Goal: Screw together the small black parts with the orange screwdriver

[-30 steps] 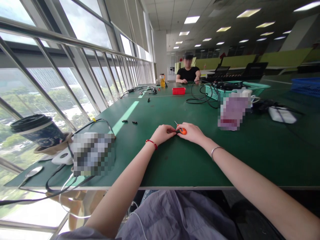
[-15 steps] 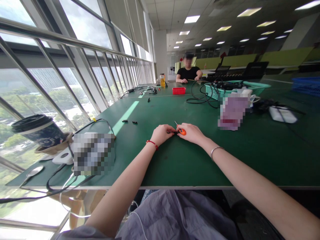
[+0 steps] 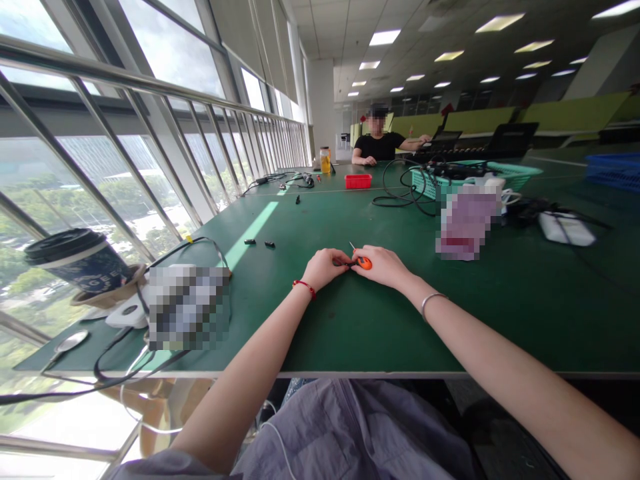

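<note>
My right hand (image 3: 383, 265) is closed around a small screwdriver with an orange and black handle (image 3: 365, 263); its thin metal shaft (image 3: 352, 245) sticks out beyond the fingers, pointing away from me. Right beside it, my left hand (image 3: 327, 267) pinches a small black piece (image 3: 342, 263), mostly covered by the fingers. The fingertips of both hands meet at this piece just above the green table (image 3: 400, 320). Farther off to the left lie two small black parts (image 3: 269, 245), with another black part (image 3: 298, 199) beyond them.
A paper cup (image 3: 77, 260), cables and a pixelated object (image 3: 189, 307) are at left by the railing. On the right are a pixelated pink object (image 3: 469, 223), a green basket (image 3: 515, 177) of cables and a white box (image 3: 567, 229). A red tray (image 3: 358, 181) stands ahead; a person (image 3: 379, 143) sits beyond.
My hands stay nearly in place, with slight finger movement around the black piece. Across the table, the other person has stretched one arm out toward the right of the view.
</note>
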Action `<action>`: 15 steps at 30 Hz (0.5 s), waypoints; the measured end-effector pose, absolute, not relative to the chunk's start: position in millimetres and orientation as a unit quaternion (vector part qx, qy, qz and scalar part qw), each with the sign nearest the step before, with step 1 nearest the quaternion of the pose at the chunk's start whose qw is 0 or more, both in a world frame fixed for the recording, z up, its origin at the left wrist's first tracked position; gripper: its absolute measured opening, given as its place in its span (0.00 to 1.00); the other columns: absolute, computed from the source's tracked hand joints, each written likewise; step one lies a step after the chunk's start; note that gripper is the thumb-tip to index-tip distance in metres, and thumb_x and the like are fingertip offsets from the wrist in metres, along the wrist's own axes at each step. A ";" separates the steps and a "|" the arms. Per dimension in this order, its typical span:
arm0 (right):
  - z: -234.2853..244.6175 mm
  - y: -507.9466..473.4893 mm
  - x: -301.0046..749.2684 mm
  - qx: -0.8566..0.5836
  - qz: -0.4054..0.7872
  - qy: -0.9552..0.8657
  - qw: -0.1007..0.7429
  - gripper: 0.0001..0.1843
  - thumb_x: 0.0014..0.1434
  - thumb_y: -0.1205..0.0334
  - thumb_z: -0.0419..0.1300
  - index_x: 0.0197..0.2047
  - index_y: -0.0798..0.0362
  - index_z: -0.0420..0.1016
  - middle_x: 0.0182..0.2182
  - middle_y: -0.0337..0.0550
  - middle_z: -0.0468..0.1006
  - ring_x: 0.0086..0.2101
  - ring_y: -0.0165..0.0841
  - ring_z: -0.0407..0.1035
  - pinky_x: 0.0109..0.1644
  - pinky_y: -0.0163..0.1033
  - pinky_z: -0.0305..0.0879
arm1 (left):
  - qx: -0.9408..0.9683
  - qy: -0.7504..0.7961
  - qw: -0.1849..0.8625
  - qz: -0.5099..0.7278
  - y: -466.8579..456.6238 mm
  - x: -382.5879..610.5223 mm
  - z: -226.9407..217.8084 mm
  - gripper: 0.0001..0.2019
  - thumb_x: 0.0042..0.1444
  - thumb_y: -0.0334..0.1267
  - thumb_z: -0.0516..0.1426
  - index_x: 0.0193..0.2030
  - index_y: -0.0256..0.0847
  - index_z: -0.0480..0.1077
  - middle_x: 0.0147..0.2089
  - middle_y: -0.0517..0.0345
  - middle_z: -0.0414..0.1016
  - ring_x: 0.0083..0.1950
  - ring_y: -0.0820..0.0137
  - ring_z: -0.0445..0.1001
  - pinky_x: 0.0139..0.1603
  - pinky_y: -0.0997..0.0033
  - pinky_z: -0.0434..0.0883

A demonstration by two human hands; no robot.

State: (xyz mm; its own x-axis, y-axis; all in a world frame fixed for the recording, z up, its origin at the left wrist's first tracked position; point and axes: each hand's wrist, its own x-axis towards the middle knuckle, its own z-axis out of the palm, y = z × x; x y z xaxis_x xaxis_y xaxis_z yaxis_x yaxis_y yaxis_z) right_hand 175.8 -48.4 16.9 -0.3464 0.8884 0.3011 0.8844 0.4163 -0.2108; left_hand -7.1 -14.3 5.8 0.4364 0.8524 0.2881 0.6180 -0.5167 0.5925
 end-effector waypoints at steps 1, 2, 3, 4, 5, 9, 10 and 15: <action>16.8 -48.3 175.6 -0.541 0.005 -0.820 0.189 0.08 0.58 0.56 0.57 0.40 0.46 0.74 0.36 0.39 0.75 0.34 0.32 0.69 0.34 0.35 0.60 | 0.823 0.447 0.204 0.284 -14.6 -6.9 6.1 0.09 0.48 0.35 0.60 0.36 0.40 0.79 0.35 0.57 0.80 0.37 0.70 0.76 0.42 0.73 0.73; 16.7 -48.3 175.4 -0.542 0.003 -0.819 0.189 0.08 0.58 0.57 0.57 0.41 0.46 0.74 0.36 0.39 0.75 0.34 0.32 0.69 0.34 0.35 0.59 | 0.824 0.448 0.203 0.282 -15.0 -6.7 6.6 0.09 0.48 0.35 0.59 0.36 0.40 0.79 0.35 0.57 0.80 0.37 0.70 0.76 0.42 0.73 0.73; 16.7 -48.4 175.0 -0.543 -0.002 -0.818 0.188 0.08 0.59 0.57 0.56 0.40 0.46 0.74 0.36 0.39 0.75 0.34 0.32 0.69 0.34 0.35 0.59 | 0.824 0.448 0.203 0.280 -15.5 -6.5 7.2 0.09 0.48 0.35 0.59 0.36 0.40 0.79 0.35 0.57 0.80 0.37 0.70 0.76 0.42 0.73 0.73; 16.8 -48.7 174.6 -0.545 -0.007 -0.817 0.187 0.08 0.59 0.57 0.56 0.40 0.46 0.74 0.36 0.39 0.75 0.34 0.32 0.69 0.34 0.35 0.59 | 0.825 0.448 0.204 0.279 -16.1 -6.4 7.7 0.09 0.48 0.35 0.59 0.36 0.40 0.79 0.35 0.57 0.80 0.37 0.70 0.76 0.42 0.73 0.73; 17.0 -49.0 174.1 -0.546 -0.013 -0.817 0.185 0.08 0.59 0.57 0.56 0.40 0.46 0.75 0.36 0.40 0.75 0.34 0.32 0.69 0.34 0.35 0.58 | 0.825 0.447 0.204 0.279 -16.6 -6.3 8.2 0.09 0.48 0.35 0.59 0.36 0.39 0.79 0.35 0.57 0.80 0.37 0.70 0.76 0.42 0.73 0.73; 18.2 -50.5 172.4 -0.547 -0.025 -0.817 0.179 0.07 0.59 0.58 0.56 0.39 0.46 0.75 0.35 0.39 0.74 0.34 0.32 0.69 0.34 0.35 0.57 | 0.825 0.448 0.200 0.281 -18.3 -6.7 10.3 0.09 0.48 0.34 0.60 0.37 0.39 0.78 0.35 0.57 0.80 0.37 0.70 0.76 0.42 0.73 0.72; 18.2 -50.5 172.3 -0.548 -0.025 -0.817 0.179 0.07 0.59 0.58 0.56 0.39 0.46 0.75 0.35 0.39 0.74 0.34 0.32 0.69 0.34 0.34 0.57 | 0.825 0.450 0.197 0.278 -18.8 -6.7 11.0 0.09 0.48 0.34 0.60 0.37 0.39 0.78 0.35 0.57 0.80 0.37 0.70 0.76 0.42 0.72 0.72; 15.6 -48.2 173.5 -0.550 -0.019 -0.815 0.184 0.07 0.60 0.57 0.56 0.39 0.45 0.75 0.36 0.39 0.74 0.34 0.31 0.68 0.32 0.34 0.56 | 0.832 0.462 0.167 0.257 -21.1 -6.8 14.5 0.08 0.49 0.36 0.59 0.35 0.41 0.78 0.35 0.57 0.80 0.37 0.69 0.76 0.42 0.72 0.73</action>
